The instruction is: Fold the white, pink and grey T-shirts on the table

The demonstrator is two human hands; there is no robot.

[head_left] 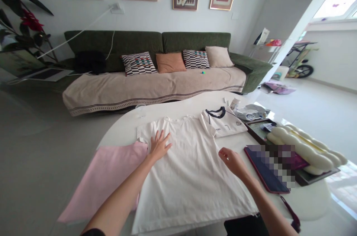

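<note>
A white T-shirt [186, 176] lies spread out on the table, its neckline towards the sofa and its hem at the near edge. Flat on the upper left part of the shirt rests my left hand [160, 146], fingers spread. At the shirt's right side edge is my right hand [231, 158], with its fingers curled in; what they hold, if anything, is hidden. A folded white shirt with a dark collar [224, 121] sits beyond, by the T-shirt's right sleeve. Pink cloth [108, 176] lies to the left, partly hanging over the table edge.
On the white table [125, 128] stands a clear cup [141, 110]. At right are a tablet [264, 171] with a strap, a dark tray [309, 182] with a puffy cream item [306, 145], and a crumpled plastic package [252, 112]. A green sofa [195, 39] stands behind.
</note>
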